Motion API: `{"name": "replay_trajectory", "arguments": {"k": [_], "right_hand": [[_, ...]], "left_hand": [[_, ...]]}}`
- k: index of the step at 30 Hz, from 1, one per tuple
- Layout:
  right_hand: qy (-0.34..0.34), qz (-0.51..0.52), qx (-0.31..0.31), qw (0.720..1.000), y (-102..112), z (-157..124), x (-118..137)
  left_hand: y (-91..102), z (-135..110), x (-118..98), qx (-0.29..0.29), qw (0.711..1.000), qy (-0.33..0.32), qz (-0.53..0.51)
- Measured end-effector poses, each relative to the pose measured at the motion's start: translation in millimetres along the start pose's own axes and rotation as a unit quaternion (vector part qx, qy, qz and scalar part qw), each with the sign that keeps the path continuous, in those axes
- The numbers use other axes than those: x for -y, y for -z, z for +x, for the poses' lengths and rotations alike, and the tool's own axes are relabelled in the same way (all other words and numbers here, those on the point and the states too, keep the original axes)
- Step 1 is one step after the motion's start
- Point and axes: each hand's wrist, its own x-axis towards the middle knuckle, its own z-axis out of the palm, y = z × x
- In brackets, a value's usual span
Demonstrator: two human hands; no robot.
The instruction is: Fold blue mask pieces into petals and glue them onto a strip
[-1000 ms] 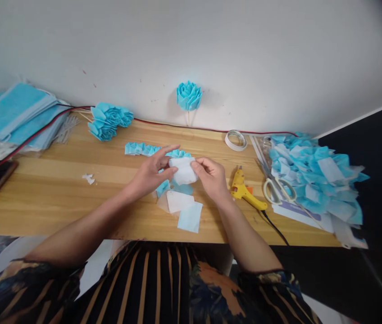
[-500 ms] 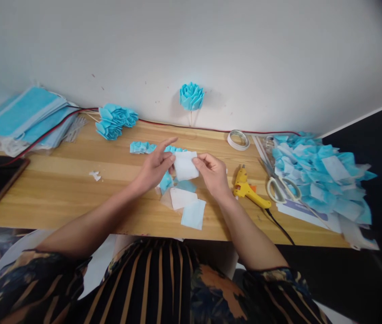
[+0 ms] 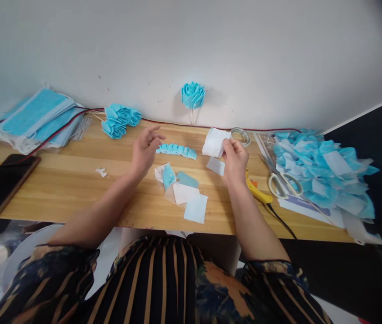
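My right hand [image 3: 235, 158] pinches a white square of mask fabric [image 3: 216, 142] between thumb and fingers, above the table at centre right. Beneath it lies a small pale piece [image 3: 216, 165]. My left hand [image 3: 146, 150] hovers at the left end of a row of folded blue petals [image 3: 179, 150], fingers apart and with nothing visible in them. Between my forearms are loose blue and white fabric pieces, among them a white piece [image 3: 184, 193] and a pale blue square [image 3: 196, 208].
Against the wall stands a blue fabric flower [image 3: 193, 95]; more flowers [image 3: 118, 120] lie left of it, near stacked masks [image 3: 38, 118] and a phone [image 3: 3, 185]. To the right are a tape roll [image 3: 241, 136], yellow glue gun [image 3: 258, 192], scissors [image 3: 284, 182] and a heap of blue pieces [image 3: 326, 171].
My left hand has let go of the white square and moved left. The right hand has carried it up and to the right, uncovering the petal row.
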Motion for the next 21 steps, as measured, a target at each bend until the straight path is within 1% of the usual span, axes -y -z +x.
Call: {"name": "replay_trajectory", "arguments": {"k": [3,8,10,11,13,16,17,18,19,21], "right_hand": [[0.009,0.004,-0.004,1.000,0.5,0.7,-1.1],[0.014,0.003,-0.004,1.000,-1.9,-1.3,1.6],[0.013,0.004,0.000,1.000,-3.1,-2.3,3.0],[0.012,0.005,0.002,1.000,-3.7,-2.6,3.6],[0.010,0.009,0.003,1.000,-4.7,-3.1,4.8],[0.018,-0.003,-0.001,1.000,-5.8,-3.7,6.4],[0.024,-0.011,-0.003,1.000,-6.1,-4.0,6.8],[0.028,-0.018,-0.005,0.999,-6.2,-4.3,7.0],[0.030,-0.022,-0.005,0.999,-6.4,-4.7,7.0],[0.028,-0.018,0.000,0.999,-6.6,-5.3,6.1]], "left_hand": [[2.3,1.7,-1.6,-0.016,1.000,-0.006,-0.006],[10.0,8.4,-3.7,-0.069,0.998,-0.002,-0.006],[10.2,8.5,-5.0,-0.074,0.997,0.003,-0.007],[8.8,7.3,-5.9,-0.066,0.998,0.004,-0.008],[2.8,2.6,-8.1,-0.019,1.000,0.005,-0.014],[-11.0,-6.9,-10.2,0.114,0.993,0.012,-0.016],[-15.4,-9.4,-10.4,0.153,0.988,0.014,-0.008],[-19.0,-11.3,-10.3,0.182,0.983,0.016,0.005],[-21.3,-12.2,-10.2,0.199,0.980,0.018,0.021],[-21.2,-10.8,-10.2,0.209,0.976,0.026,0.049]]}}
